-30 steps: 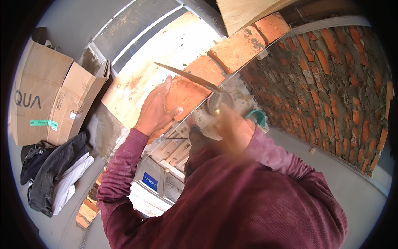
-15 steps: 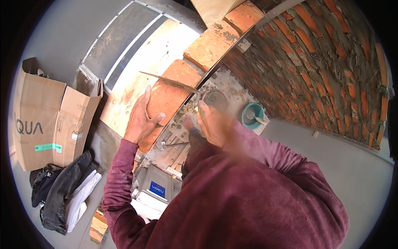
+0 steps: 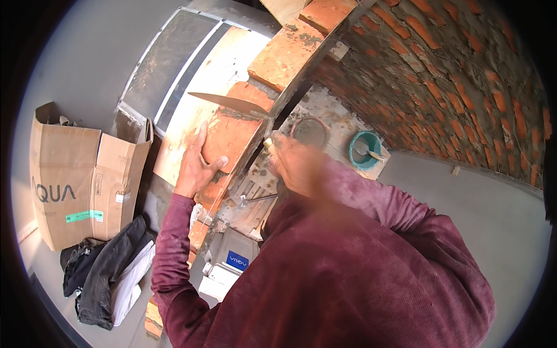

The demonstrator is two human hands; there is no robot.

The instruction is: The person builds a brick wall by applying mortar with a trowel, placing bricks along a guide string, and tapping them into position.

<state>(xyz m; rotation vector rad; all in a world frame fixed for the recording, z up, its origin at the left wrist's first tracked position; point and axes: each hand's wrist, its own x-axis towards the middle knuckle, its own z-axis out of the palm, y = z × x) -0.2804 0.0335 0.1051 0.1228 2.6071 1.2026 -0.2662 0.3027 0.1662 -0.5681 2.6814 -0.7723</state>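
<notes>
My left hand (image 3: 199,165) grips an orange brick (image 3: 227,140) on top of the low wall; its thumb lies on the brick and its fingers run along the left side. In my right hand (image 3: 293,163), partly blurred, is a trowel (image 3: 226,101) with a pale handle. Its pointed blade reaches left across the joint between the held brick and the one beyond it. Farther along the wall sits another brick (image 3: 284,53), with grey mortar smeared on top. The tips of some left fingers are hard to make out.
A round mortar bowl (image 3: 311,132) and a teal bucket (image 3: 365,149) holding a tool stand below, right of the wall. A mortar-streaked brick wall (image 3: 458,87) rises at right. At left are a cardboard box (image 3: 67,180), piled clothes (image 3: 110,278) and a plywood board (image 3: 232,55).
The view has shifted slightly. The trowel blade has turned from nearly edge-on to showing more of its face, and my right hand has come closer to the wall. My left hand stays on the brick.
</notes>
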